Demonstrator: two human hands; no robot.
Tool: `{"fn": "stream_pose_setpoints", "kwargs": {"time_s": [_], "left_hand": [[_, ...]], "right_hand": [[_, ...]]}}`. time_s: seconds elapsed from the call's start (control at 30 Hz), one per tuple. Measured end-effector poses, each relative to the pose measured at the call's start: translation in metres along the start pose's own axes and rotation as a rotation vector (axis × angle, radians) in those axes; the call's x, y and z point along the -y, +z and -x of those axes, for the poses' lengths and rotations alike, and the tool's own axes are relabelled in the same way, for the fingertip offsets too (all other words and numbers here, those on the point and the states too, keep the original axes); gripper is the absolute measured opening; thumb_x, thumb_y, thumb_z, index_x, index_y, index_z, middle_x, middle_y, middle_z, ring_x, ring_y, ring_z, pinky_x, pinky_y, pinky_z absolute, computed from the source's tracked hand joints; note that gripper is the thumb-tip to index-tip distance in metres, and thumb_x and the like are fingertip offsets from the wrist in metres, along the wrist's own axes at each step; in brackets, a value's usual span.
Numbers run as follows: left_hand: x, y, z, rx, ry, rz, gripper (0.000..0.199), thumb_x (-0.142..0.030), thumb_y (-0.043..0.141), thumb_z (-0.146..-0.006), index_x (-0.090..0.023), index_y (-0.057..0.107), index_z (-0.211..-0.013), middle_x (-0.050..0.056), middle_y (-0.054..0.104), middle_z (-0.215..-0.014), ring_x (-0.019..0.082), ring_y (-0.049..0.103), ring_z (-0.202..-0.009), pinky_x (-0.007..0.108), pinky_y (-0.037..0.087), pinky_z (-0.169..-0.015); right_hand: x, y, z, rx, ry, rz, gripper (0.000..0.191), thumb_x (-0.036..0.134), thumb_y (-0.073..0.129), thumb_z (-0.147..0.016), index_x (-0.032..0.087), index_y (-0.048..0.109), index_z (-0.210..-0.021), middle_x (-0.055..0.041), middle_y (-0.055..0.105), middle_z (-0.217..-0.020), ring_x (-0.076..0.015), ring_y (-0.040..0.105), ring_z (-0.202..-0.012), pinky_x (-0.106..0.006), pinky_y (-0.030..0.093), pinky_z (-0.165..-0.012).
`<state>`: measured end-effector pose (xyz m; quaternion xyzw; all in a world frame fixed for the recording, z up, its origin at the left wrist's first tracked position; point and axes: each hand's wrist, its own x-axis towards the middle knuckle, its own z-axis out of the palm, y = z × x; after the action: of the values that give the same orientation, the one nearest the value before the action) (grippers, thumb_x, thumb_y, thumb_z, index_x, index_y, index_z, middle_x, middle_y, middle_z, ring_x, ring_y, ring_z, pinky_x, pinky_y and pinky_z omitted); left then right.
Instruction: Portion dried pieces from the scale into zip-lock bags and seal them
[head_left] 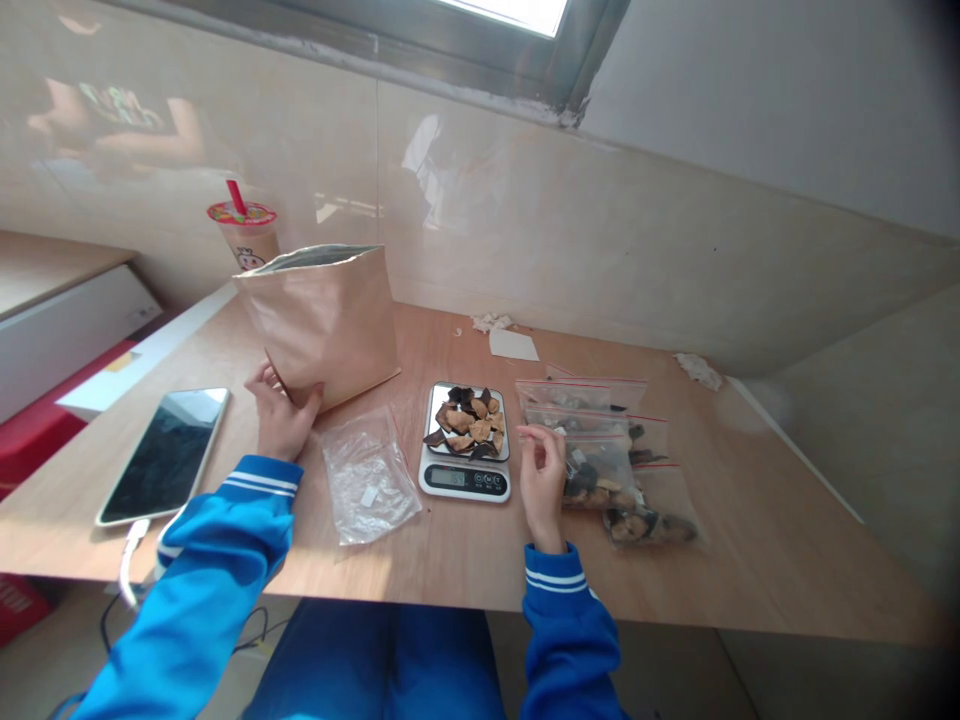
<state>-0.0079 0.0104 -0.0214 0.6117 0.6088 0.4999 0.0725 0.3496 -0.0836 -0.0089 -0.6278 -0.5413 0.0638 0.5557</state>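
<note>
My left hand grips the lower left corner of an upright kraft paper bag, whose open top has a silvery lining. My right hand hangs over several clear zip bags with red seals, which hold dark and tan dried pieces. Its thumb and forefinger come together, with nothing visible between them. Between my hands stands a digital kitchen scale with dried pieces heaped on its metal plate. A flat clear plastic bag lies just left of the scale.
A smartphone with a white charging cable lies left on the wooden table. A bubble tea cup with a red straw stands behind the bag. A white paper piece and crumpled scraps lie near the tiled wall.
</note>
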Motion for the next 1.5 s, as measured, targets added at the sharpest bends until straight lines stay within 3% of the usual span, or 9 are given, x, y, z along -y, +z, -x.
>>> {"fn": "stream_pose_setpoints", "kwargs": {"time_s": [0.37, 0.53, 0.6, 0.67, 0.8, 0.87, 0.93, 1.13, 1.5], "left_hand": [[0.005, -0.012, 0.001, -0.07, -0.036, -0.077, 0.044, -0.03, 0.049, -0.088, -0.021, 0.027, -0.125, 0.016, 0.021, -0.146, 0.036, 0.022, -0.142, 0.062, 0.039, -0.085], [-0.007, -0.013, -0.003, -0.525, 0.162, -0.095, 0.04, -0.025, 0.058, -0.072, -0.018, 0.032, -0.101, 0.013, 0.045, -0.11, 0.026, 0.051, -0.108, 0.054, 0.046, -0.082], [-0.015, -0.015, 0.0, -0.552, 0.243, -0.051, 0.03, -0.023, 0.055, -0.07, -0.021, 0.033, -0.09, 0.008, 0.049, -0.095, 0.023, 0.055, -0.093, 0.05, 0.048, -0.081], [-0.023, -0.018, 0.009, -0.411, 0.273, -0.031, 0.017, -0.019, 0.052, -0.075, -0.021, 0.038, -0.086, 0.006, 0.052, -0.087, 0.021, 0.056, -0.086, 0.044, 0.049, -0.081], [-0.039, -0.021, 0.036, 0.2, 0.356, 0.028, 0.014, -0.015, 0.044, -0.086, -0.021, 0.055, -0.09, 0.004, 0.059, -0.088, 0.016, 0.059, -0.079, 0.032, 0.05, -0.074], [-0.046, -0.017, 0.048, 0.463, 0.384, 0.028, 0.019, -0.022, 0.043, -0.09, -0.021, 0.059, -0.101, 0.007, 0.061, -0.099, 0.018, 0.061, -0.087, 0.035, 0.05, -0.08], [-0.05, -0.011, 0.056, 0.612, 0.392, -0.04, 0.03, -0.034, 0.047, -0.091, -0.022, 0.057, -0.116, 0.009, 0.059, -0.117, 0.023, 0.059, -0.106, 0.041, 0.046, -0.091], [-0.042, 0.001, 0.063, 0.718, 0.372, -0.158, 0.062, -0.058, 0.058, -0.082, -0.026, 0.049, -0.135, 0.01, 0.051, -0.137, 0.03, 0.048, -0.125, 0.048, 0.037, -0.103], [-0.042, -0.002, 0.054, 0.778, 0.321, -0.126, 0.057, -0.058, 0.055, -0.084, -0.029, 0.055, -0.133, 0.008, 0.056, -0.135, 0.028, 0.05, -0.124, 0.047, 0.038, -0.105]], "right_hand": [[0.006, -0.002, 0.003, 0.033, -0.12, 0.048, 0.02, 0.027, 0.047, -0.093, 0.02, 0.066, -0.095, -0.0094, 0.053, -0.105, -0.0213, 0.055, -0.102, -0.037, 0.051, -0.081], [0.014, -0.002, 0.008, 0.107, -0.204, 0.052, 0.019, 0.022, 0.047, -0.093, 0.021, 0.065, -0.098, -0.009, 0.051, -0.109, -0.0205, 0.055, -0.105, -0.037, 0.051, -0.083], [0.016, -0.001, 0.009, 0.127, -0.234, 0.06, 0.019, 0.022, 0.048, -0.092, 0.022, 0.066, -0.099, -0.0087, 0.05, -0.11, -0.0208, 0.055, -0.106, -0.038, 0.05, -0.087], [0.019, -0.001, 0.01, 0.157, -0.264, 0.097, 0.019, 0.022, 0.05, -0.091, 0.023, 0.067, -0.101, -0.0089, 0.048, -0.113, -0.022, 0.053, -0.11, -0.04, 0.048, -0.092], [0.021, -0.001, 0.013, 0.233, -0.311, 0.244, 0.022, 0.027, 0.057, -0.088, 0.027, 0.069, -0.106, -0.0089, 0.044, -0.122, -0.025, 0.049, -0.112, -0.045, 0.044, -0.096], [0.021, -0.001, 0.013, 0.258, -0.331, 0.297, 0.022, 0.029, 0.06, -0.086, 0.029, 0.07, -0.106, -0.0086, 0.043, -0.125, -0.0259, 0.049, -0.111, -0.046, 0.044, -0.096], [0.021, 0.0, 0.014, 0.266, -0.348, 0.325, 0.02, 0.031, 0.061, -0.086, 0.029, 0.07, -0.103, -0.0086, 0.042, -0.125, -0.0267, 0.048, -0.112, -0.047, 0.043, -0.096], [0.02, 0.001, 0.016, 0.253, -0.354, 0.324, 0.01, 0.032, 0.063, -0.086, 0.027, 0.072, -0.089, -0.0075, 0.046, -0.121, -0.0255, 0.048, -0.109, -0.045, 0.042, -0.095], [0.018, 0.001, 0.016, 0.233, -0.435, 0.341, 0.011, 0.034, 0.064, -0.087, 0.031, 0.074, -0.087, -0.006, 0.056, -0.114, -0.0236, 0.051, -0.104, -0.042, 0.042, -0.092]]}}
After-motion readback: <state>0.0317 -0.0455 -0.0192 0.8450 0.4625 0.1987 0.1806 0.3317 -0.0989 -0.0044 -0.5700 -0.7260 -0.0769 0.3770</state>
